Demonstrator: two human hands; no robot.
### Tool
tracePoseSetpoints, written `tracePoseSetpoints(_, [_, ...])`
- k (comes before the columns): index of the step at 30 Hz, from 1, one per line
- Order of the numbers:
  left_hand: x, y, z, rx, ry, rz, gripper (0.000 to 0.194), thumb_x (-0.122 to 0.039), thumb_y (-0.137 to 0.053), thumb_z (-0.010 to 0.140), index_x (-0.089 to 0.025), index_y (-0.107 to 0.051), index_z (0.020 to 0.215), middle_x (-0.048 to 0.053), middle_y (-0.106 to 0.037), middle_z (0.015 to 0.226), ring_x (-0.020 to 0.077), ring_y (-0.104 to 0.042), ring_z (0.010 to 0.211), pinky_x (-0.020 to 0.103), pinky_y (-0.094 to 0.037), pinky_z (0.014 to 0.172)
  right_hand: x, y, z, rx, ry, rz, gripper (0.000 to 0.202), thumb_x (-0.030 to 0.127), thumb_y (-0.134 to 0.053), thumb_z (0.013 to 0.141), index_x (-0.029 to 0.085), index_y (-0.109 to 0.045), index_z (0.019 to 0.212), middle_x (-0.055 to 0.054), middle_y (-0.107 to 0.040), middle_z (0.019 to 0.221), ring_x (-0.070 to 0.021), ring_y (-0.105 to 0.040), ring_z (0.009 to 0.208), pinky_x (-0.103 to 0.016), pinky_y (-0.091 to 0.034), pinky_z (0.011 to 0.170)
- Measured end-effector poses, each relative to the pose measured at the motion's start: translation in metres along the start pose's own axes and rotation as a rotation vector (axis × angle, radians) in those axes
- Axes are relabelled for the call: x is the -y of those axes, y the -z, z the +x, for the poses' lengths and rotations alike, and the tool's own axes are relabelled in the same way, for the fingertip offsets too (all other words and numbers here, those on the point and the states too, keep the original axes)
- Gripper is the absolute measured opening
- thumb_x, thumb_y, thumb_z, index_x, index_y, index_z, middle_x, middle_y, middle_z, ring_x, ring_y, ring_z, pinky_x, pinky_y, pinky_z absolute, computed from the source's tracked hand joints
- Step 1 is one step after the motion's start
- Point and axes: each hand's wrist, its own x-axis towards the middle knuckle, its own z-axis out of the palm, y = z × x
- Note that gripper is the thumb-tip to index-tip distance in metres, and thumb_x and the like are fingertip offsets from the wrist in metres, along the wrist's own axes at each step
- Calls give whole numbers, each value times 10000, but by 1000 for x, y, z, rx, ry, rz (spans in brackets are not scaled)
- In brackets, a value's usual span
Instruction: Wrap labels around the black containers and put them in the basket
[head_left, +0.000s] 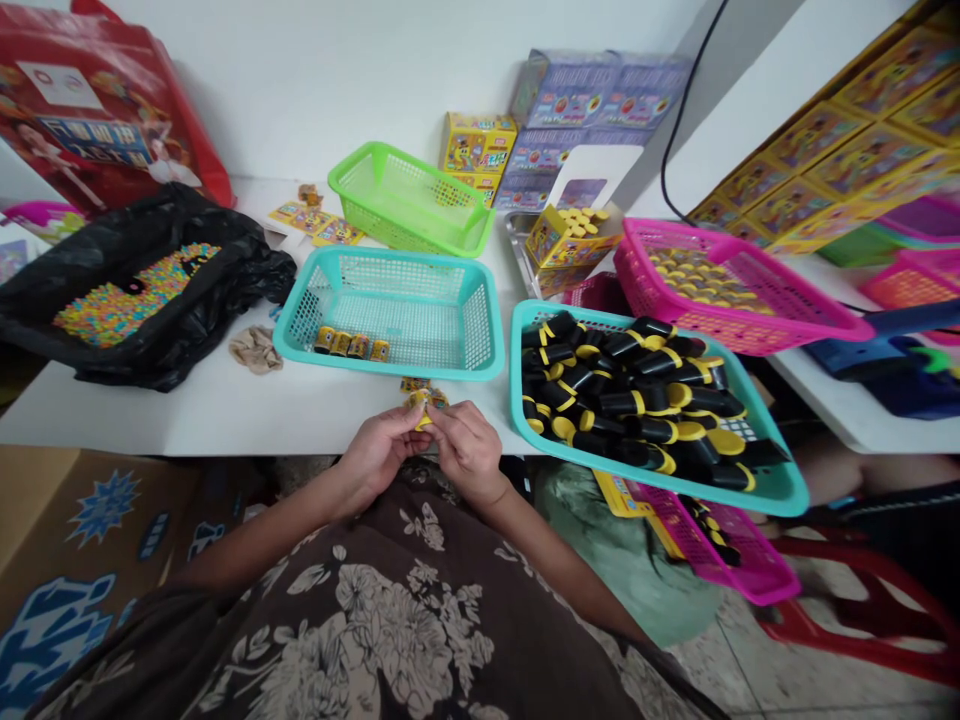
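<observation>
worktop (180,410), left edge: black plastic liner (157,365) holding small coloured pellets (105,312). crumpled beige cloth (259,350) just right of it. then a teal basket (427,335) near the front edge, four yellow-labelled jars (358,346) in a row inside its front-left corner. mid front edge: left hand (375,458), fingers pinched together on a small yellow piece (421,402); right hand (472,458), fingers pinched on the same piece, its shape partly hidden. farther right, a second teal basket (784,490) heaped with yellow-capped black tubes (637,400), jutting past the front edge. pink basket (825,320) just behind.
</observation>
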Motion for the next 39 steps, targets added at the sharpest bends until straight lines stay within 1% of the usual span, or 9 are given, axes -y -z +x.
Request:
tracePoseSetpoints(2, [-2, 0, 0, 19, 4, -13, 231, -286, -836, 695, -102, -738, 793, 60, -709, 757, 132, -632, 686, 244, -503, 683, 0, 0, 0, 10, -3, -22, 243, 149, -587, 909, 208, -694, 1120, -71, -688, 813, -199, -618, 752, -364, -535, 673])
tracePoseSetpoints(5, [-8, -1, -1, 84, 11, -28, 226, -260, -815, 717, -109, -747, 871, 71, -723, 835, 142, -644, 732, 263, -521, 725, 2, 1, 0, -15, -96, 34, 276, 179, -599, 916, 216, -668, 1181, -83, -697, 897, -207, -633, 812, -370, -549, 705])
tracePoseSetpoints(8, [-13, -2, -1, 133, 52, -21, 250, -307, -783, 758, -126, -741, 927, 70, -720, 862, 154, -641, 743, 283, -528, 716, 4, 1, 1, -31, -131, 84, 293, 184, -621, 908, 219, -660, 1197, -82, -698, 916, -206, -635, 823, -371, -556, 716])
tracePoseSetpoints(11, [-13, -2, 0, 114, 56, -4, 263, -349, -781, 764, -125, -733, 894, 61, -706, 824, 146, -624, 717, 269, -515, 679, 4, -1, 1, -8, -96, 79, 276, 184, -629, 901, 218, -677, 1171, -77, -699, 882, -208, -632, 806, -385, -555, 723])
tracePoseSetpoints(18, [1, -1, 5, 9, 8, -26, 240, -308, -834, 702, -120, -688, 735, 30, -671, 712, 120, -603, 646, 249, -484, 665, -1, -3, 1, -24, -84, 110, 186, 160, -630, 900, 187, -700, 1070, -65, -682, 789, -186, -603, 722, -341, -532, 647])
tracePoseSetpoints(23, [0, -3, 4, 50, 21, -24, 237, -312, -818, 720, -118, -704, 793, 48, -696, 761, 138, -622, 672, 271, -501, 698, 1, 2, 3, -16, 7, -8, 204, 145, -614, 897, 189, -699, 1078, -60, -664, 755, -196, -596, 722, -347, -520, 648])
tracePoseSetpoints(29, [-9, -4, 2, 111, 68, -50, 239, -334, -738, 808, -137, -723, 942, 73, -718, 843, 159, -640, 724, 288, -519, 707, 5, 3, 3, -35, -125, 31, 302, 182, -629, 905, 209, -652, 1205, -88, -691, 914, -205, -637, 815, -362, -556, 702])
tracePoseSetpoints(35, [-8, -3, 2, 49, 10, 4, 198, -289, -800, 748, -120, -713, 801, 42, -688, 758, 116, -605, 651, 242, -487, 662, 3, -1, 1, -6, -86, 22, 242, 192, -619, 912, 205, -679, 1146, -78, -693, 865, -198, -631, 775, -363, -565, 690])
tracePoseSetpoints(39, [-5, -3, 2, 50, 20, -5, 207, -289, -810, 732, -118, -699, 765, 38, -685, 745, 125, -621, 670, 250, -493, 678, 1, -2, -1, -2, -72, 31, 207, 170, -594, 916, 197, -686, 1099, -69, -674, 807, -193, -618, 746, -352, -557, 666])
